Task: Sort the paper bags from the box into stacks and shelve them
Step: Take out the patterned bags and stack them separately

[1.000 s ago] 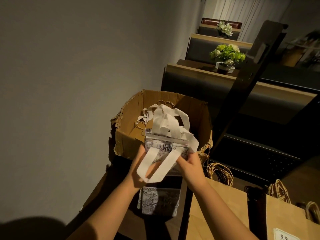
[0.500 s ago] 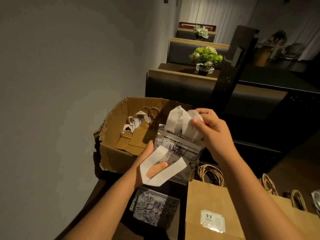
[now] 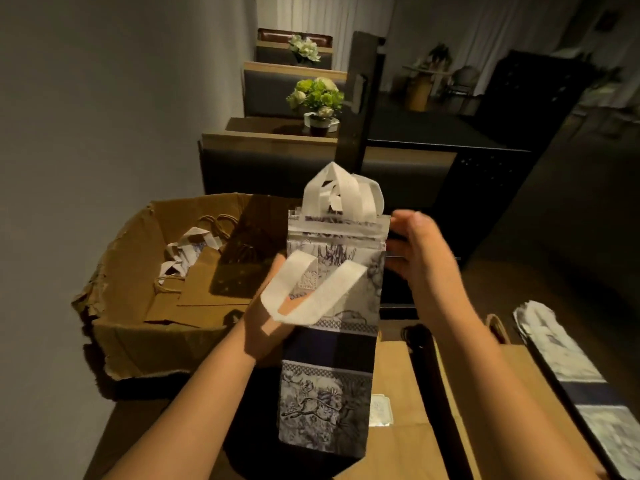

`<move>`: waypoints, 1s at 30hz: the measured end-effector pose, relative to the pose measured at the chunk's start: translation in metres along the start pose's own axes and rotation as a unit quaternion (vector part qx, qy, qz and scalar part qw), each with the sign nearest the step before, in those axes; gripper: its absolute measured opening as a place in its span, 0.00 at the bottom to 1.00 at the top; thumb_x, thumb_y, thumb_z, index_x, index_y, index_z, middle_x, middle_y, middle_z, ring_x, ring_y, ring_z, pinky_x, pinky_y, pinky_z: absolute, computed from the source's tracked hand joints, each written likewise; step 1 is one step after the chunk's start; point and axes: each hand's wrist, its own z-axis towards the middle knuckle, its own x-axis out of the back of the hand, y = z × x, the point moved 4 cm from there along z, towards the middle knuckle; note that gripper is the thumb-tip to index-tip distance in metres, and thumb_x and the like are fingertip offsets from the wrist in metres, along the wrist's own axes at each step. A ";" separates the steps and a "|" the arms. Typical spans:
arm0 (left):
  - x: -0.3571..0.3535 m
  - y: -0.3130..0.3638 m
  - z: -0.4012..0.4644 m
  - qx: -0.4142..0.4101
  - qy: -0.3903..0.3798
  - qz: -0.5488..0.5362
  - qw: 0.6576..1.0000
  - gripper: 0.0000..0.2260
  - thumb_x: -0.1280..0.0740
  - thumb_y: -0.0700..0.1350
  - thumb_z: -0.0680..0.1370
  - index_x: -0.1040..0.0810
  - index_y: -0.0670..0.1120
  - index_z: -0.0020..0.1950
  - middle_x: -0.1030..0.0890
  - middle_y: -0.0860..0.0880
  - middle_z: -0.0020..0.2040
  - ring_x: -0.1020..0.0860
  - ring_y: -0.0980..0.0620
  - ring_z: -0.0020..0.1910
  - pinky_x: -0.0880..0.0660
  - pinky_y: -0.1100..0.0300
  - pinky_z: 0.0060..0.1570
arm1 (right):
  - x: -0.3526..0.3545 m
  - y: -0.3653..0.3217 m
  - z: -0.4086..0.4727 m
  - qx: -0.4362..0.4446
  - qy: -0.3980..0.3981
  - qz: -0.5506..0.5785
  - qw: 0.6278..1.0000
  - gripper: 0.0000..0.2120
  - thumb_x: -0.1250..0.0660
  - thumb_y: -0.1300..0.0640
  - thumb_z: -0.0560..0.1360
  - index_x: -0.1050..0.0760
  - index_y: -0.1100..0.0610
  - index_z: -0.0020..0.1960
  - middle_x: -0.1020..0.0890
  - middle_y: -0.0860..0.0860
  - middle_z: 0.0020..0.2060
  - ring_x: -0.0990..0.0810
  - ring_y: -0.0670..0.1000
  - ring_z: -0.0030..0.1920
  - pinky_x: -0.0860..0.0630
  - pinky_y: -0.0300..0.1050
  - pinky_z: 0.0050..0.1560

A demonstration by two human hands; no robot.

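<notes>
Both hands work on a bundle of printed bags (image 3: 332,271), lifted just right of the cardboard box (image 3: 138,306): the left hand (image 3: 270,327) grips it from below, the right hand (image 3: 420,258), fingers relaxed, touches its edge. I judge this is the sorting step; next, the bundle must go on a matching stack, perhaps the printed one (image 3: 571,375) far right of the box.

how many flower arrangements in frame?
2. A green-and-white bouquet in a pot on the nearer booth table, and a white bouquet on the table behind it. More may be hidden by the booth backs.
</notes>
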 end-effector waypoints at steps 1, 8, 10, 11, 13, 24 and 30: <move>0.003 -0.012 0.009 0.015 -0.025 -0.116 0.993 0.20 0.38 0.39 0.82 0.37 0.28 0.68 0.29 0.30 0.68 0.25 0.41 0.66 0.35 0.59 0.69 | 0.000 0.009 -0.007 -0.017 -0.031 -0.010 0.999 0.26 0.45 0.38 0.76 0.27 0.54 0.63 0.19 0.51 0.58 0.20 0.50 0.57 0.23 0.53 0.60; -0.068 -0.065 0.061 0.121 0.108 -0.047 0.986 0.17 0.34 0.30 0.76 0.28 0.27 0.64 0.23 0.30 0.60 0.18 0.51 0.39 0.23 0.67 0.33 | 0.077 0.025 -0.022 -0.048 0.051 -0.031 0.997 0.27 0.43 0.29 0.70 0.26 0.48 0.55 0.20 0.52 0.54 0.20 0.54 0.57 0.26 0.63 0.61; -0.082 -0.085 0.074 0.126 0.134 -0.024 0.983 0.26 0.27 0.37 0.72 0.30 0.30 0.67 0.23 0.42 0.60 0.20 0.49 0.51 0.23 0.60 0.51 | 0.109 0.030 -0.027 -0.057 0.048 -0.006 0.997 0.28 0.40 0.31 0.71 0.26 0.51 0.59 0.19 0.54 0.56 0.20 0.56 0.57 0.25 0.64 0.60; -0.094 -0.092 0.083 0.104 0.145 -0.009 0.984 0.29 0.25 0.42 0.73 0.31 0.36 0.70 0.23 0.47 0.60 0.22 0.48 0.57 0.26 0.53 0.61 | 0.126 0.035 -0.031 -0.062 0.050 -0.007 0.997 0.26 0.39 0.33 0.72 0.27 0.52 0.59 0.19 0.55 0.55 0.19 0.56 0.56 0.25 0.63 0.60; -0.131 -0.102 0.098 0.087 0.141 0.032 0.986 0.23 0.26 0.44 0.74 0.28 0.45 0.67 0.22 0.50 0.60 0.25 0.47 0.63 0.29 0.45 0.66 | 0.166 0.048 -0.044 -0.073 0.057 -0.043 0.995 0.20 0.38 0.38 0.75 0.27 0.51 0.59 0.18 0.52 0.54 0.19 0.53 0.56 0.23 0.57 0.59; -0.280 -0.202 0.138 0.098 0.117 0.067 0.986 0.27 0.26 0.44 0.73 0.33 0.51 0.70 0.23 0.47 0.66 0.24 0.49 0.64 0.25 0.48 0.63 | 0.350 0.104 -0.086 -0.131 0.168 -0.083 0.974 0.24 0.33 0.44 0.76 0.30 0.52 0.68 0.22 0.51 0.63 0.22 0.51 0.60 0.24 0.52 0.59; -0.337 -0.273 0.127 0.200 0.049 0.161 0.965 0.22 0.34 0.52 0.79 0.39 0.59 0.70 0.30 0.61 0.64 0.30 0.56 0.64 0.31 0.53 0.64 | 0.413 0.130 -0.074 -0.156 0.193 -0.108 0.963 0.05 0.36 0.46 0.77 0.26 0.47 0.48 0.20 0.59 0.52 0.21 0.62 0.53 0.25 0.57 0.56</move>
